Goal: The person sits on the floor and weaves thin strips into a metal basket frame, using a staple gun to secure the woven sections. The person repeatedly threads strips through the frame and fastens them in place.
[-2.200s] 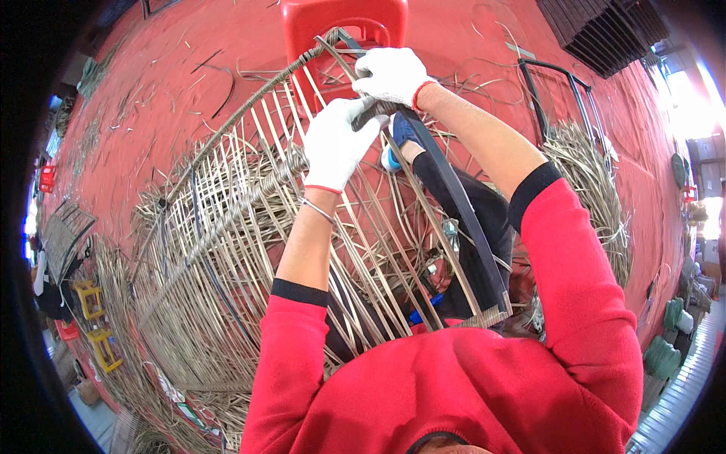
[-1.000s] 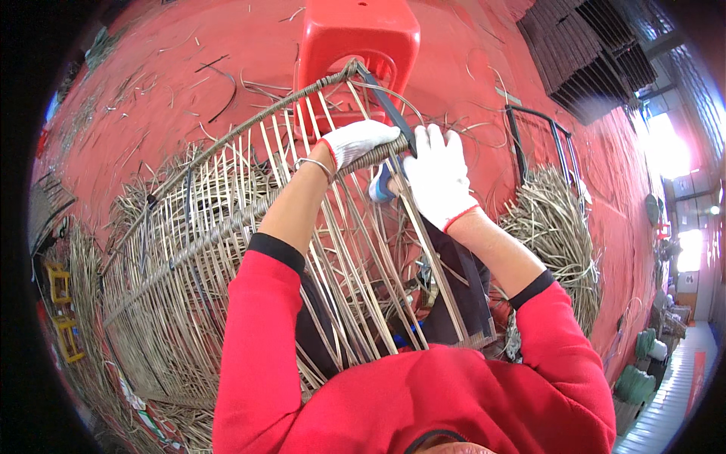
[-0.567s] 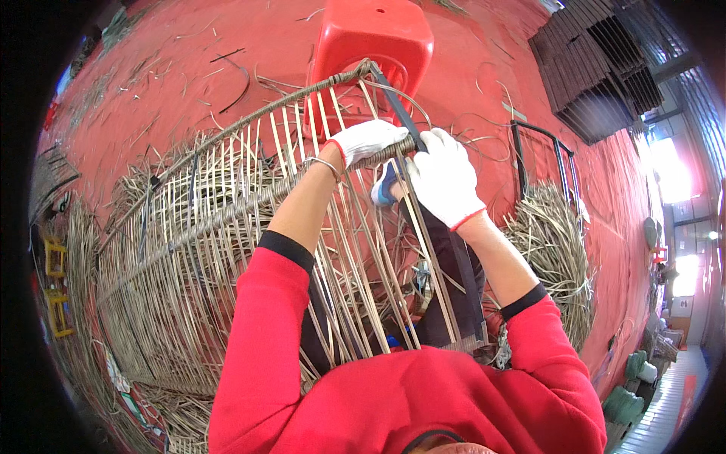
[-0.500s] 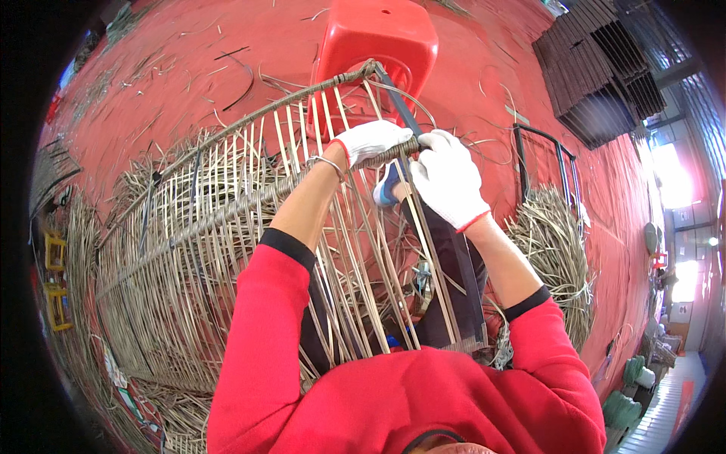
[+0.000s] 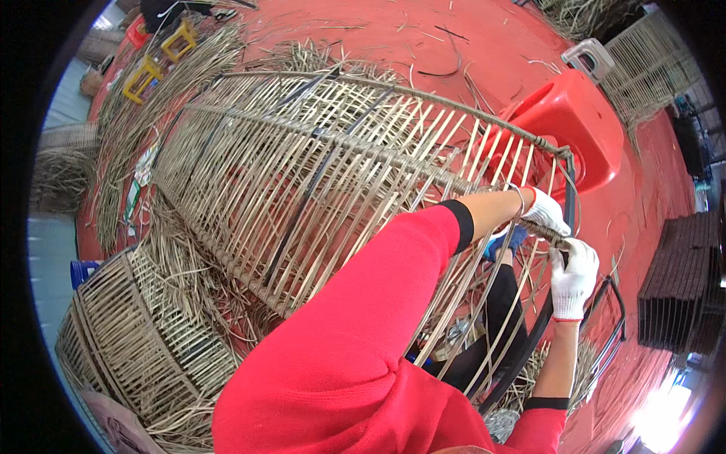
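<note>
A large wickerwork panel (image 5: pixel 363 198) of thin pale slats on a dark frame bar (image 5: pixel 569 197) slopes across my lap. Along its middle runs a braided cross-band (image 5: pixel 420 172) of twisted strips. My left hand (image 5: pixel 547 213), in a white knit glove, is closed around this band near its right end. Just below it, my right hand (image 5: pixel 575 281), gloved the same way, has its fingers curled at the band's end beside the frame bar. The fingertips partly hide the strip ends there. The panel's far corner leans on a red plastic stool (image 5: pixel 586 125).
Loose strips (image 5: pixel 178 91) lie in heaps on the red floor. Another woven piece (image 5: pixel 144 325) stands at the lower left. Dark stacked panels (image 5: pixel 673 280) and a tubular frame (image 5: pixel 616 299) are at the right. Yellow frames (image 5: pixel 142 79) and a person's dark-clothed part (image 5: pixel 166 11) show at the far left.
My view has swung left, so panel, stool and hands appear farther right. Both hands stay at the band's right end; the right hand now sits lower, with its fingers curled toward the band.
</note>
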Action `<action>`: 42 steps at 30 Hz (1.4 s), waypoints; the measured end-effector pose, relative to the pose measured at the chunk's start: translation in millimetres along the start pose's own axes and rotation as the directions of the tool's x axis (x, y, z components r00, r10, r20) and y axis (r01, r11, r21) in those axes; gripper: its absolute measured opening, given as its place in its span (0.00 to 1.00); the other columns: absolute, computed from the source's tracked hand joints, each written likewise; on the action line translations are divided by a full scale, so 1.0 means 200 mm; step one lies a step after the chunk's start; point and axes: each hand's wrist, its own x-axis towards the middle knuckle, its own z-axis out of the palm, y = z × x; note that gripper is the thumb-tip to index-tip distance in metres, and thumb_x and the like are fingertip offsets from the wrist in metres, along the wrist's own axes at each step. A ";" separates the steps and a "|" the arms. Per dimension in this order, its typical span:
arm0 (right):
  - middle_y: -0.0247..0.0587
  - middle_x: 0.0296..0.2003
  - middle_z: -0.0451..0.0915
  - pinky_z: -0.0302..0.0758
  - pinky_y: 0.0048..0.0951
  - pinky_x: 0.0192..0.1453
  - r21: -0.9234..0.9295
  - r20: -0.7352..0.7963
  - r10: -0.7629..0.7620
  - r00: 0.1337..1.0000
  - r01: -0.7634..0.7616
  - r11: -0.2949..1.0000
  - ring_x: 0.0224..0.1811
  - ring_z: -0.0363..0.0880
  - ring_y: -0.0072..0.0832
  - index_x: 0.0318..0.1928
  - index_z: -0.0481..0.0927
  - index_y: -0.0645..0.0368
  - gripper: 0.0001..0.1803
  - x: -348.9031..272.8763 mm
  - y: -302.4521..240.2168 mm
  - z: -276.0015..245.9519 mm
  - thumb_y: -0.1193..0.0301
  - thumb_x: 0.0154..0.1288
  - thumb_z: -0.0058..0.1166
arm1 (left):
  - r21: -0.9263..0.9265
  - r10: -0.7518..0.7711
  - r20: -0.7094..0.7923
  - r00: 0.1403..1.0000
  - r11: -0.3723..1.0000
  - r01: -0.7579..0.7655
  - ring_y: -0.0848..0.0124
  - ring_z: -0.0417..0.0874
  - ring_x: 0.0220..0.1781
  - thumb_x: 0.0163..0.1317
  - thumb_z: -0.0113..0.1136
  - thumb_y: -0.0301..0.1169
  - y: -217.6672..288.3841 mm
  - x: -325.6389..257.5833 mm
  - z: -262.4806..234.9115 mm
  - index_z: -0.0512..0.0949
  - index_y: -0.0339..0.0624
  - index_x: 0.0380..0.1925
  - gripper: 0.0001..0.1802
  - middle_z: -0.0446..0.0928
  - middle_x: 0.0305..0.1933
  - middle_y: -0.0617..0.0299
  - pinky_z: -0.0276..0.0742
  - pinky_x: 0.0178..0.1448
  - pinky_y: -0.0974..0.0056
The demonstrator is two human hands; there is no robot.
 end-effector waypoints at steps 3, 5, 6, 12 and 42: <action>0.37 0.37 0.83 0.73 0.38 0.59 0.283 0.129 0.340 0.932 -0.363 0.888 0.47 0.80 0.37 0.46 0.81 0.54 0.18 -0.01 0.05 0.03 0.75 0.54 0.71 | 0.027 0.029 0.045 0.999 0.999 -0.030 0.67 0.77 0.22 0.71 0.50 0.55 -0.01 0.02 0.01 0.79 0.40 0.26 0.29 0.76 0.22 0.61 0.71 0.27 0.58; 0.37 0.37 0.84 0.74 0.37 0.58 0.444 0.108 0.333 0.937 -0.345 0.827 0.48 0.80 0.36 0.44 0.83 0.54 0.15 -0.01 0.08 0.04 0.76 0.55 0.70 | 0.036 -0.010 0.004 1.000 0.999 0.010 0.67 0.78 0.23 0.72 0.50 0.53 -0.02 0.04 0.01 0.79 0.40 0.28 0.27 0.77 0.22 0.61 0.71 0.27 0.58; 0.36 0.37 0.85 0.74 0.37 0.58 0.345 0.041 0.167 0.985 -0.170 0.923 0.48 0.81 0.37 0.41 0.85 0.55 0.12 -0.01 0.11 0.03 0.77 0.55 0.69 | 0.069 0.053 0.053 0.997 0.996 -0.056 0.67 0.79 0.23 0.73 0.49 0.51 -0.03 0.05 0.01 0.80 0.43 0.30 0.25 0.77 0.22 0.60 0.72 0.27 0.58; 0.35 0.34 0.83 0.74 0.46 0.61 0.138 0.051 -0.309 0.950 0.299 0.944 0.48 0.82 0.39 0.35 0.83 0.53 0.10 0.03 0.11 -0.02 0.76 0.49 0.64 | 0.189 0.098 0.053 0.994 0.976 -0.106 0.64 0.82 0.26 0.74 0.45 0.50 -0.01 0.05 0.00 0.79 0.42 0.33 0.25 0.81 0.25 0.59 0.75 0.32 0.56; 0.31 0.39 0.83 0.75 0.22 0.50 0.770 0.202 0.510 0.836 -0.457 0.445 0.43 0.78 0.17 0.45 0.83 0.63 0.06 0.13 0.37 0.18 0.74 0.72 0.60 | 0.168 0.095 -0.516 0.851 0.986 -0.008 0.59 0.89 0.36 0.55 0.71 0.47 0.04 -0.03 0.06 0.89 0.50 0.40 0.18 0.88 0.35 0.59 0.83 0.43 0.58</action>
